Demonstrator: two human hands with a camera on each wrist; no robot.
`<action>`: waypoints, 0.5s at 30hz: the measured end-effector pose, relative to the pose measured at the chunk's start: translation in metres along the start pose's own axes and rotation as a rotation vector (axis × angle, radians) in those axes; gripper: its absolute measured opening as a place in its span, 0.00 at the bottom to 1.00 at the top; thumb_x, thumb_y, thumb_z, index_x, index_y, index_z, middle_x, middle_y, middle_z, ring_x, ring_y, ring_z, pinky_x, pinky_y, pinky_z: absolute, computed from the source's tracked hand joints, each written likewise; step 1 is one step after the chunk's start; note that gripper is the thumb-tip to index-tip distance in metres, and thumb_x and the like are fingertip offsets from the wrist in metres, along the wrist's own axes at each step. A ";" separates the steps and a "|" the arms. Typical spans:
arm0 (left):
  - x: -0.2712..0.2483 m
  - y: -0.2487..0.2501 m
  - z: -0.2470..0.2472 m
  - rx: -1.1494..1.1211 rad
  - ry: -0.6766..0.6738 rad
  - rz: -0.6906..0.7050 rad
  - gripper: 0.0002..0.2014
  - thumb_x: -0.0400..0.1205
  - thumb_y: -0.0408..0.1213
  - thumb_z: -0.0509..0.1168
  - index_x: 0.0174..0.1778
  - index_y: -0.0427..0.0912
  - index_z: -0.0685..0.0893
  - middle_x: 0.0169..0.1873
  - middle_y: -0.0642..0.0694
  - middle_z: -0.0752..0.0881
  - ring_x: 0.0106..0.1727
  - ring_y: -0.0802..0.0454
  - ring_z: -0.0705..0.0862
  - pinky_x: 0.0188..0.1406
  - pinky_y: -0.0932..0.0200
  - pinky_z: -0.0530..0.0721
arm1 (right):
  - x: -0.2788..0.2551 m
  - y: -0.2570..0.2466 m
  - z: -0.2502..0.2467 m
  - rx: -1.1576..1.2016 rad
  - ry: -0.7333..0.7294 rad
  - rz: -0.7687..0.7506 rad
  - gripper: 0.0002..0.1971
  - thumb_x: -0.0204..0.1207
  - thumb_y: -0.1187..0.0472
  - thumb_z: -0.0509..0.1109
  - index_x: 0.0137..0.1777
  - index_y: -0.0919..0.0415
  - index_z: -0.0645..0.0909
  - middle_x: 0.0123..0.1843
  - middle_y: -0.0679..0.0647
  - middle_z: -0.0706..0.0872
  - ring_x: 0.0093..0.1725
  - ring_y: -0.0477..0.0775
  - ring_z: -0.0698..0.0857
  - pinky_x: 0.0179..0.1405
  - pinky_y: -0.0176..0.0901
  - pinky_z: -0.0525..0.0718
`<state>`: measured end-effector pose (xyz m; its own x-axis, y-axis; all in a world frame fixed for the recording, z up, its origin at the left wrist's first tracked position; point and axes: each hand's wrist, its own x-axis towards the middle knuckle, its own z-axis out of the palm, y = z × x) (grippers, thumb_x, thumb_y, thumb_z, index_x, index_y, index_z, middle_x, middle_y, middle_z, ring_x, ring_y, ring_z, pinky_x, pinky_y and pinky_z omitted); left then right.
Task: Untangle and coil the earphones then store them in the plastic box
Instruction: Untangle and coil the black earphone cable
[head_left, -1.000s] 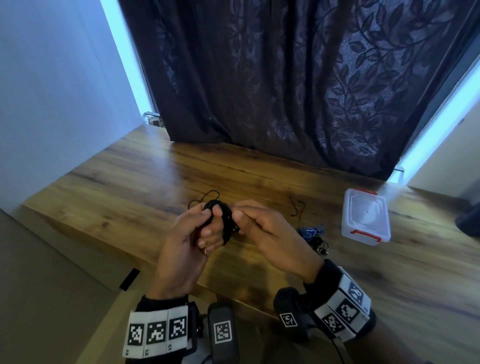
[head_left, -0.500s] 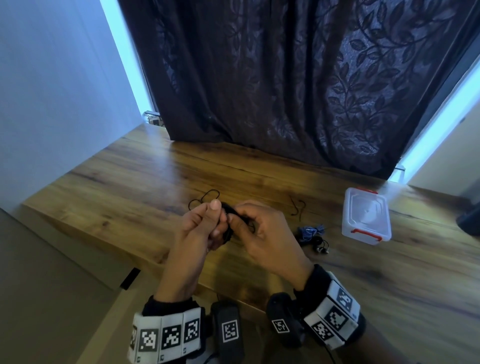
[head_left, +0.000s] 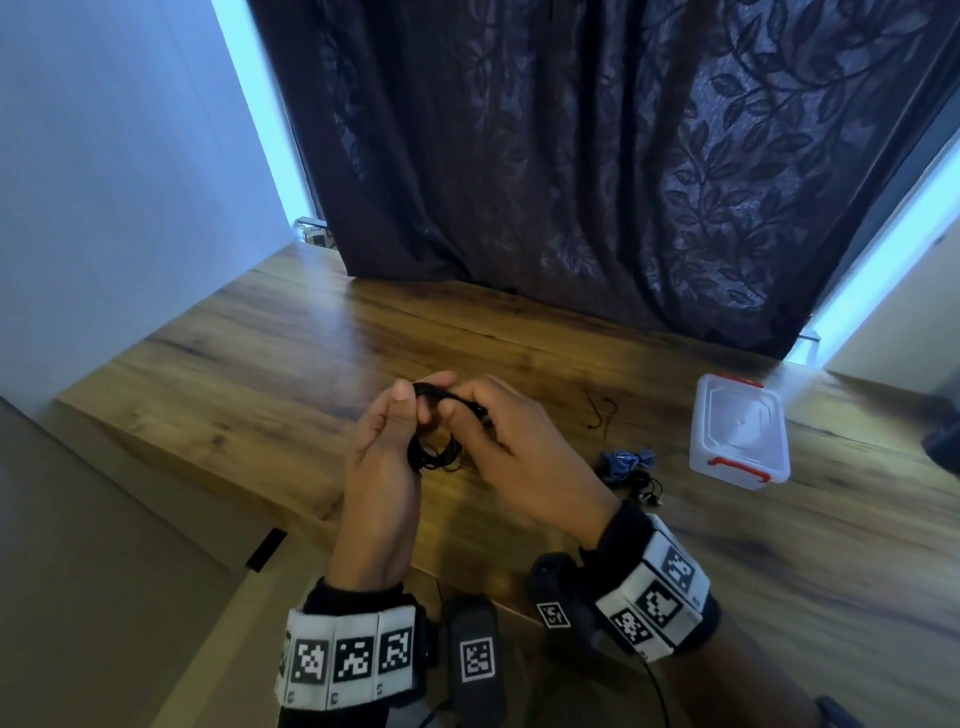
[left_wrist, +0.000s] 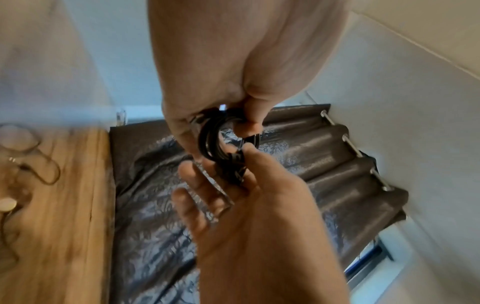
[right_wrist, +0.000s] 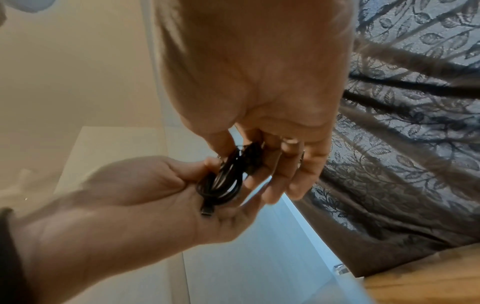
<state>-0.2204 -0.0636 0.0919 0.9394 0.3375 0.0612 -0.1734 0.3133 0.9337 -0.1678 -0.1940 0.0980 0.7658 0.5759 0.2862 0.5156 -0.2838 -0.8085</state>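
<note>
Black earphones (head_left: 435, 451), wound into a small coil, hang between my two hands above the wooden table (head_left: 260, 395). My left hand (head_left: 413, 402) pinches the coil's top between thumb and fingers. My right hand (head_left: 461, 406) pinches the cable beside it, thumb against forefinger. In the left wrist view the coil (left_wrist: 209, 142) is a tight black ring with both hands on it. The right wrist view shows the coil (right_wrist: 225, 181) lying across my left palm, a plug end sticking out below. The clear plastic box (head_left: 737, 431) with red latches stands shut at the right.
A blue earphone bundle (head_left: 626, 460) and a black tangle (head_left: 648, 487) lie between my right hand and the box. A thin loose cable (head_left: 602, 413) lies behind them. A dark curtain (head_left: 597, 156) hangs at the table's far edge and a wall stands on the left.
My hands have drawn closer together around the coil. The loose loop of cable that lay on the table beyond my left hand no longer shows. The coil hangs lower under my fingers.
</note>
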 end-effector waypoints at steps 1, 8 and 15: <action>0.000 0.001 0.001 -0.057 -0.034 -0.011 0.21 0.89 0.45 0.53 0.54 0.32 0.85 0.58 0.39 0.89 0.64 0.43 0.85 0.65 0.45 0.81 | 0.001 0.002 0.000 0.050 -0.035 0.029 0.10 0.90 0.55 0.60 0.58 0.57 0.82 0.54 0.44 0.84 0.49 0.40 0.83 0.47 0.33 0.81; -0.002 0.002 0.002 -0.054 0.013 -0.084 0.22 0.91 0.49 0.48 0.45 0.37 0.79 0.52 0.34 0.89 0.42 0.42 0.86 0.25 0.54 0.81 | -0.001 0.004 0.004 0.201 -0.314 0.147 0.18 0.91 0.54 0.56 0.67 0.66 0.80 0.52 0.63 0.89 0.50 0.58 0.90 0.51 0.45 0.89; 0.003 -0.003 -0.009 0.041 0.067 0.026 0.18 0.91 0.43 0.50 0.37 0.42 0.72 0.26 0.48 0.73 0.30 0.48 0.78 0.38 0.54 0.81 | -0.009 0.010 -0.024 -0.092 -0.382 0.259 0.18 0.87 0.43 0.60 0.73 0.44 0.78 0.64 0.47 0.88 0.59 0.44 0.87 0.63 0.49 0.86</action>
<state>-0.2195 -0.0556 0.0857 0.9125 0.4042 0.0629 -0.1837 0.2675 0.9459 -0.1602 -0.2206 0.1002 0.6864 0.7131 -0.1428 0.3709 -0.5121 -0.7747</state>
